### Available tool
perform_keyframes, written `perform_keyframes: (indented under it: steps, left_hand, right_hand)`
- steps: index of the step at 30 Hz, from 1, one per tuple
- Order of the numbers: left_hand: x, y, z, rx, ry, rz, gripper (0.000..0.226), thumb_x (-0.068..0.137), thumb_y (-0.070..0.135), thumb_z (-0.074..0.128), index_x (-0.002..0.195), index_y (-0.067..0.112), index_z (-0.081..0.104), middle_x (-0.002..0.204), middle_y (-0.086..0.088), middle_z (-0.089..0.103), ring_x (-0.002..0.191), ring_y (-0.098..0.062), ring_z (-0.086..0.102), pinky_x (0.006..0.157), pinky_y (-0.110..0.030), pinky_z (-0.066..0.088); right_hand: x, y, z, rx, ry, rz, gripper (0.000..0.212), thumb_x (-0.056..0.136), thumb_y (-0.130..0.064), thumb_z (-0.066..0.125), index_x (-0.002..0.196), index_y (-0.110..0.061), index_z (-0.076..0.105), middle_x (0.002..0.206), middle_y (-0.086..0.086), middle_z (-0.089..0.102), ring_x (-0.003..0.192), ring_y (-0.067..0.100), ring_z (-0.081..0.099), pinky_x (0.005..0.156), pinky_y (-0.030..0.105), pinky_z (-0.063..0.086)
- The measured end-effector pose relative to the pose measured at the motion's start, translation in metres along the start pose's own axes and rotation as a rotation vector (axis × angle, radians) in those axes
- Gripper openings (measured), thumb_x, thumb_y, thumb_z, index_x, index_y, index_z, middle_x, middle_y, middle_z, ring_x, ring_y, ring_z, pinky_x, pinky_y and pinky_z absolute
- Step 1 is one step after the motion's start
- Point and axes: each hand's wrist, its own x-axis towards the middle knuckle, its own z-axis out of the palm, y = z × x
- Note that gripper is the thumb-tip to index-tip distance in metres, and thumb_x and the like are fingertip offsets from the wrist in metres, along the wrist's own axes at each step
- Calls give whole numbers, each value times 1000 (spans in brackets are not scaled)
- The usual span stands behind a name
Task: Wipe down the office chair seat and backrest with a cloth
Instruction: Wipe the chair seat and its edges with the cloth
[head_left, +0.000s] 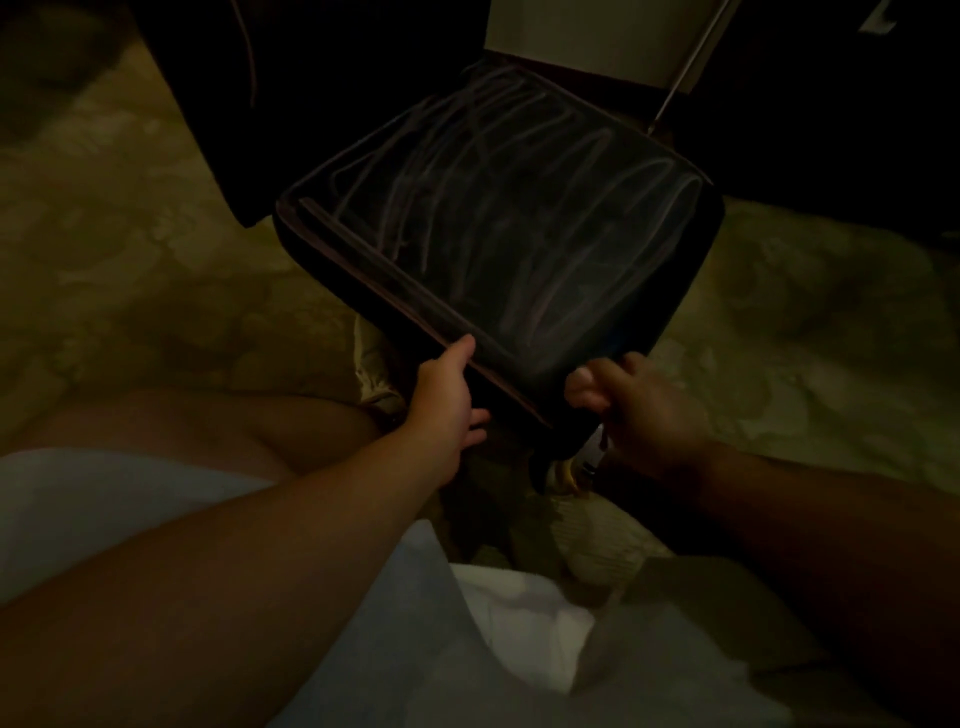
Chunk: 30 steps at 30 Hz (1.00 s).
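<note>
Nearest the camera, at the bottom of the frame, lay pale clothing (483, 654) and both bare forearms, reaching up toward the centre. The left hand (447, 395) gripped the near front edge of the chair seat (498, 239) — thumb on top by the piping, fingers curled under the rim. The right hand (639, 405), darker in shadow at lower right of centre, was curled at the seat's near corner; whether it clasped the seat or something small, I cannot tell — the light was too dim. No cloth could be made out in either hand.

The dark seat filled the centre and upper middle, tilted, its surface streaked with pale smears. Beyond it, at top centre, stood a pale panel (597, 36) and a thin metal rod (691, 67). Patterned flooring (130, 234) spread left and right. No writing was legible.
</note>
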Motion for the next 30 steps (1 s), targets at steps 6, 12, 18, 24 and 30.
perform_keyframes:
  steps: [6,12,18,24,30]
  left_hand:
    - [0,-3,2,-29,-40,-32,64,101,57,56,154,26,42,118,-8,62,116,-39,64,109,-64,46]
    - [-5,-9,8,31,-82,-14,68,103,46,58,162,30,29,153,-11,50,117,-33,65,109,-61,45]
    - [-2,-16,16,93,-182,-8,62,105,37,56,161,29,29,147,-8,54,115,-31,70,107,-56,48]
    - [1,-12,24,145,-227,-35,66,106,30,56,164,27,24,160,-10,45,123,-35,64,101,-53,47]
    - [23,4,1,-54,-1,77,65,102,38,58,162,31,33,166,-3,37,141,-37,49,102,-51,43]
  right_hand:
    - [-29,-16,19,-16,-33,161,19,103,-33,49,120,-35,55,113,2,56,90,20,59,70,37,54]
    - [-20,-8,-2,136,-87,280,25,97,-13,55,111,-34,55,106,-10,61,89,9,63,72,31,55]
    - [-40,-35,11,440,58,623,32,98,-2,49,117,-28,55,116,-16,63,108,-4,62,84,16,47]
    - [-33,-13,13,478,185,921,20,100,-19,53,116,-27,62,107,-8,68,96,14,67,69,24,47]
    - [-31,5,11,277,112,819,38,91,-52,50,114,-25,63,100,-9,67,86,13,66,71,32,50]
